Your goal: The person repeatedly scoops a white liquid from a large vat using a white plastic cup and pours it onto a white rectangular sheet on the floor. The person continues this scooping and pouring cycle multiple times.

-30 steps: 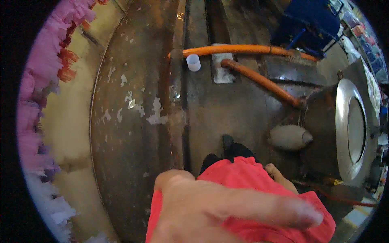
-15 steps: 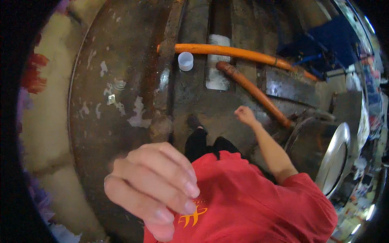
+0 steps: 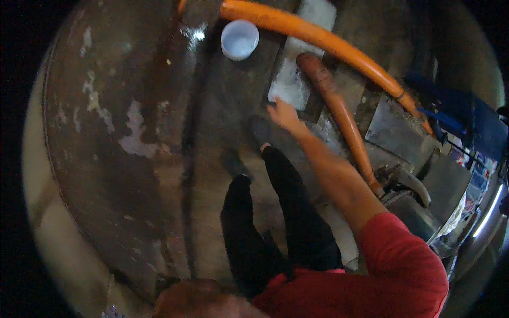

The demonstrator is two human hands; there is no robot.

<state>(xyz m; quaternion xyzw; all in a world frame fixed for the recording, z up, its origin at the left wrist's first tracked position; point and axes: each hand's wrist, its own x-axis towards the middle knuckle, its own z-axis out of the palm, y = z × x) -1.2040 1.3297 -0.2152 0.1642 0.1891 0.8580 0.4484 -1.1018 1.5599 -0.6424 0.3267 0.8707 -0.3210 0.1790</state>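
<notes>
My right hand [image 3: 284, 115] reaches forward over the floor, its fingers loosely bent and a little apart, with nothing visible in them. It is in front of the near end of a whitish rectangular patch [image 3: 291, 79]; whether it touches anything I cannot tell. Beyond it to the left, a white round tub [image 3: 239, 40] stands on the wet floor, its top uncovered. My left hand [image 3: 199, 302] shows only as a blurred shape at the lower edge, its fingers not clear.
A long orange pipe [image 3: 318, 36] crosses behind the tub toward the right. A shorter, brownish-orange pipe [image 3: 339, 114] slants down to my right. Blue equipment [image 3: 461, 116] stands at the far right. The dark floor [image 3: 95, 175] is wet, with pale worn patches.
The view has come closer to the tub and pipes. My right hand has reached forward and left toward the whitish patch. My left hand has dropped to the lower edge.
</notes>
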